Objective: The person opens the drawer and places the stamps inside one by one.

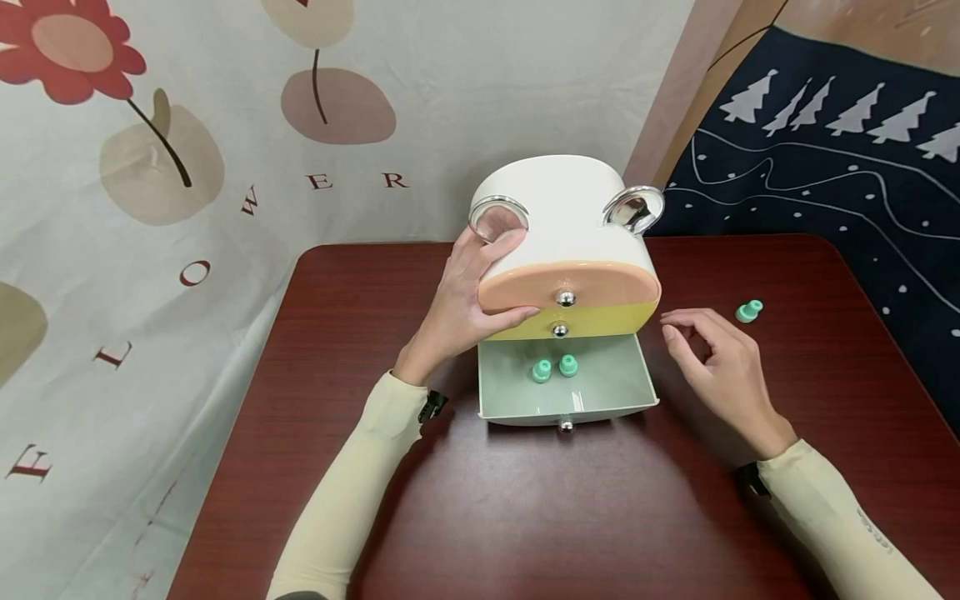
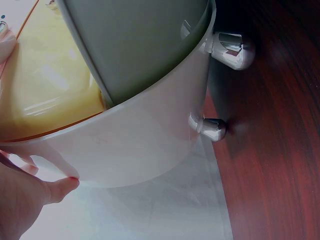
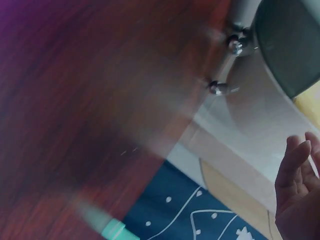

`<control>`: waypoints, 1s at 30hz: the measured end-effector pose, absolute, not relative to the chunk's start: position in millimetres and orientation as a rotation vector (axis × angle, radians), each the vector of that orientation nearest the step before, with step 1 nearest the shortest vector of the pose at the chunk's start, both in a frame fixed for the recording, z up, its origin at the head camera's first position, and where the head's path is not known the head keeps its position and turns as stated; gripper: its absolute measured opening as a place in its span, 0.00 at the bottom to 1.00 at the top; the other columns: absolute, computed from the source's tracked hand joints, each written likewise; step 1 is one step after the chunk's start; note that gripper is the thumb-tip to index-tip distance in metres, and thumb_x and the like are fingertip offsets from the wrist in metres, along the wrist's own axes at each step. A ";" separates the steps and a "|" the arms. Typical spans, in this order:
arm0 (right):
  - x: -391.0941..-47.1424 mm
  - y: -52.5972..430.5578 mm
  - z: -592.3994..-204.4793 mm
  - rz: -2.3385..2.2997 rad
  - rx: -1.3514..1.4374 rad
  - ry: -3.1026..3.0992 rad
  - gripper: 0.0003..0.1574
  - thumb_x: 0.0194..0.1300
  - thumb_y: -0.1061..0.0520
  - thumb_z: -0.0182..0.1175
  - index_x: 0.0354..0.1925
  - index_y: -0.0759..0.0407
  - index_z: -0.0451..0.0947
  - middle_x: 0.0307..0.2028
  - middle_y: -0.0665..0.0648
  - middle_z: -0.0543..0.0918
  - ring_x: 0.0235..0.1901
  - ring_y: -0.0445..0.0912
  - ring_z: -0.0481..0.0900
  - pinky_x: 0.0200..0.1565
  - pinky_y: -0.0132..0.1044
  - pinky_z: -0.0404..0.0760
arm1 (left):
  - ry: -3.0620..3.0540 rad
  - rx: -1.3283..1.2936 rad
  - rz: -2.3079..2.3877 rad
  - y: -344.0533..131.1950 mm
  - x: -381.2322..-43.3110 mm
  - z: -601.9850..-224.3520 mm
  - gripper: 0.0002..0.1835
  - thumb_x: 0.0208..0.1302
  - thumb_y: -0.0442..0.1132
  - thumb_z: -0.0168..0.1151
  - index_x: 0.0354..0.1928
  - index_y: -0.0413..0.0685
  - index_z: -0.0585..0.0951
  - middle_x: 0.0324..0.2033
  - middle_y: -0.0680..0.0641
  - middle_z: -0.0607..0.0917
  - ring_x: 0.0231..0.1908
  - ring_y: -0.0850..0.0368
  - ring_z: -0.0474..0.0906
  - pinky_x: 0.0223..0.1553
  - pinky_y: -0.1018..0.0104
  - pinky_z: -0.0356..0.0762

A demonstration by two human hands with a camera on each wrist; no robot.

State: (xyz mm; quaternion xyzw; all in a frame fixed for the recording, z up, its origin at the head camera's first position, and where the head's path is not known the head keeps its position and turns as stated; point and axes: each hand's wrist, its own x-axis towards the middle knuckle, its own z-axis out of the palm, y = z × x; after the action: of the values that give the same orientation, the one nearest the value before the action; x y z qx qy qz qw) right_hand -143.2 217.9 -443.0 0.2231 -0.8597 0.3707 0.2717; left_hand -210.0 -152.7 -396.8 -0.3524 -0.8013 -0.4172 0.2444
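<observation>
A small white drawer cabinet [image 1: 558,208] with two silver ear-like rings stands on the table. Its front has an orange drawer [image 1: 525,287], a yellow drawer [image 1: 615,318] and, pulled out at the bottom, a grey-green drawer [image 1: 510,404]. Two small mint-green stepped pegs [image 1: 542,371] are inside that drawer. My left hand [image 1: 468,292] grips the cabinet's left front edge, thumb across the front and fingers near the left ear. To the right of the cabinet, my right hand [image 1: 720,367] hovers with loosely bent fingers, holding nothing. Beyond it, another mint-green peg [image 1: 748,311] lies on the table.
The dark red wooden table [image 1: 570,517] ends at a back edge just behind the cabinet. A pale flower-print cloth [image 1: 420,83] hangs at the left and back, and a navy cloth with white trees [image 1: 810,183] at the right.
</observation>
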 end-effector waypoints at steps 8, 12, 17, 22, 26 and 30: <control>-148.4 241.4 -452.2 0.893 0.447 -2.407 0.20 0.67 0.65 0.72 0.57 0.65 0.85 0.57 0.62 0.85 0.41 0.45 0.79 0.42 0.28 0.70 | -2.160 -0.985 -1.164 -152.5 -210.6 -397.9 0.50 0.50 0.47 0.90 0.76 0.52 0.74 0.72 0.41 0.75 0.77 0.44 0.59 0.73 0.40 0.58; -151.1 252.0 -451.8 0.866 0.345 -2.465 0.21 0.69 0.63 0.72 0.59 0.65 0.84 0.58 0.63 0.83 0.41 0.47 0.78 0.38 0.31 0.67 | -2.175 -0.970 -1.161 -152.7 -210.0 -397.8 0.50 0.51 0.47 0.89 0.76 0.53 0.74 0.71 0.42 0.76 0.77 0.45 0.59 0.71 0.40 0.59; -153.1 263.7 -448.8 0.872 0.204 -2.593 0.25 0.72 0.56 0.71 0.62 0.65 0.81 0.58 0.65 0.80 0.45 0.55 0.79 0.40 0.38 0.68 | -2.178 -0.965 -1.162 -152.8 -209.9 -397.8 0.50 0.51 0.47 0.89 0.76 0.53 0.74 0.71 0.42 0.76 0.77 0.45 0.59 0.71 0.39 0.59; -157.3 275.3 -444.6 0.856 0.084 -2.721 0.29 0.76 0.51 0.68 0.66 0.66 0.77 0.56 0.70 0.76 0.48 0.61 0.75 0.43 0.49 0.69 | -2.154 -0.992 -1.160 -152.1 -211.1 -397.0 0.50 0.50 0.46 0.90 0.75 0.52 0.74 0.71 0.41 0.76 0.77 0.43 0.60 0.73 0.41 0.57; -162.0 284.1 -441.3 0.829 0.039 -2.771 0.31 0.76 0.50 0.67 0.66 0.69 0.76 0.56 0.71 0.74 0.48 0.63 0.74 0.44 0.54 0.70 | -2.142 -1.003 -1.157 -151.9 -211.4 -395.9 0.50 0.51 0.46 0.90 0.75 0.51 0.74 0.72 0.40 0.75 0.76 0.43 0.60 0.74 0.41 0.57; -166.9 295.6 -440.2 0.798 0.006 -2.828 0.32 0.76 0.50 0.66 0.66 0.71 0.74 0.57 0.73 0.73 0.47 0.64 0.75 0.43 0.56 0.72 | -2.141 -0.997 -1.160 -151.9 -211.6 -396.6 0.50 0.50 0.46 0.90 0.75 0.51 0.74 0.71 0.40 0.75 0.76 0.43 0.60 0.73 0.41 0.57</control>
State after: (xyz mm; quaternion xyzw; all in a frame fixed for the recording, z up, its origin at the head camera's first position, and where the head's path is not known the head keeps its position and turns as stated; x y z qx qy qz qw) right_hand -166.9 295.6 -440.2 0.0019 -0.9575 0.2701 0.1012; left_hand -211.6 -151.9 -396.6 -0.3667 -0.7874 -0.4266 0.2523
